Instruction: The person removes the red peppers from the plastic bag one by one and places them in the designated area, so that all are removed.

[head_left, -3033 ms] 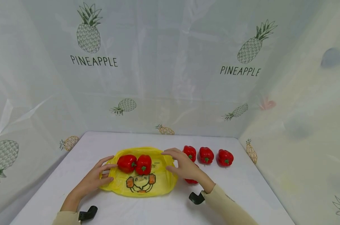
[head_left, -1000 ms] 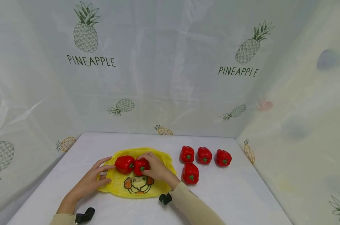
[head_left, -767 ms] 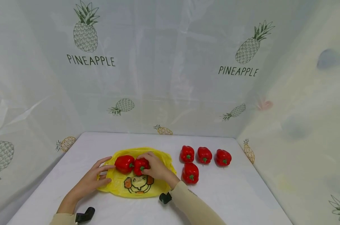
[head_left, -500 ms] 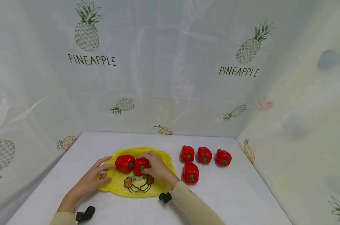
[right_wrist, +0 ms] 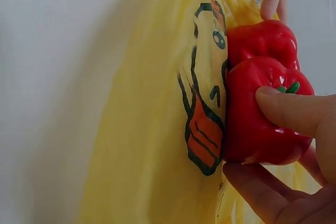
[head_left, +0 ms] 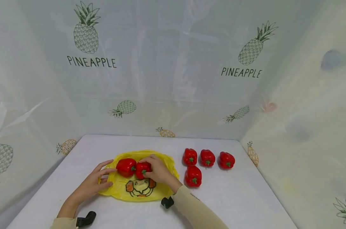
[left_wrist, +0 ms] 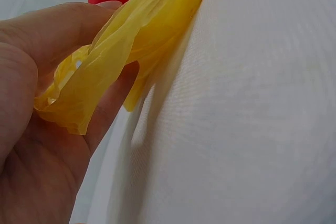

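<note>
My right hand grips a glossy red bell pepper, thumb beside its green stem and fingers beneath its far side. A second red bell pepper touches it on the left. Both lie on a spread yellow plastic bag with a crumpled edge and a printed cartoon face. At the bag's left edge is my left hand, fingers spread. In the left wrist view, the bag's thin folded edge runs between the digits of this hand, with one finger passing beneath the plastic.
Several more red bell peppers stand right of the bag: a near one, with a back row ending in the rightmost pepper. They rest on a white-covered table. A pineapple-printed sheet hangs behind and along the sides.
Since three seconds ago, my right hand has moved left from the bag's right edge and gripped the right-hand bell pepper. During the last second both hands have stayed put.
</note>
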`<state>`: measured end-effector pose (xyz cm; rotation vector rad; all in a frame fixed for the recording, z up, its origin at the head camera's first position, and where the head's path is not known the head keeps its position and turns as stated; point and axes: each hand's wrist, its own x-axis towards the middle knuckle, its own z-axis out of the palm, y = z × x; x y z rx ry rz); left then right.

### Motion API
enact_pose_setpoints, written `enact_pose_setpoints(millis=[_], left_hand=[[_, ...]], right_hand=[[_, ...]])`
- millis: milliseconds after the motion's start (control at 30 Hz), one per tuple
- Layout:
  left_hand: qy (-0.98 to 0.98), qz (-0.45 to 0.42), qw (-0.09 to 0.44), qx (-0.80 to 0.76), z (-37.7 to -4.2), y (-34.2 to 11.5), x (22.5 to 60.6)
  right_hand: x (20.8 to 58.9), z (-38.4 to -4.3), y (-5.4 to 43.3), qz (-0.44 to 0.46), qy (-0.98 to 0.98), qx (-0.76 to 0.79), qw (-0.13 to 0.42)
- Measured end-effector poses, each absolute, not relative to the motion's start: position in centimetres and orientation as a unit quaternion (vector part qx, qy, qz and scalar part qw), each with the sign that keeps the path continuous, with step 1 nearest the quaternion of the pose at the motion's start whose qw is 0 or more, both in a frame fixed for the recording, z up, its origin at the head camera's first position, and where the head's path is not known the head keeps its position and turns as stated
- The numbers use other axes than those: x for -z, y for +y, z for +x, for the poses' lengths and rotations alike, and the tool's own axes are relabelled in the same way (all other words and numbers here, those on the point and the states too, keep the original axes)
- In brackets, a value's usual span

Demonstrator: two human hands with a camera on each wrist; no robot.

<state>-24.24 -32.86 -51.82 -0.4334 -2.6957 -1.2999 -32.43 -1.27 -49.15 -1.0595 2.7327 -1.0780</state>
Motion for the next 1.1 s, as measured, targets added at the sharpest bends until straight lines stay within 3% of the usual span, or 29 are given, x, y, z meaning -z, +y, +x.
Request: enact_pose_setpoints(millis=[567,1100], left_hand=[[-0.894,-0.139,0.057,0.423,-24.4,-32.9,51.8],[-0.895,-0.129,0.054,0.423,-24.2,-32.8,51.8]], right_hand=[[47.1,-30.6,0.5,-0.348,0.863,0.365,0.002],[44.2,-30.2,5.2,-0.359,0.851,0.383,-0.017]])
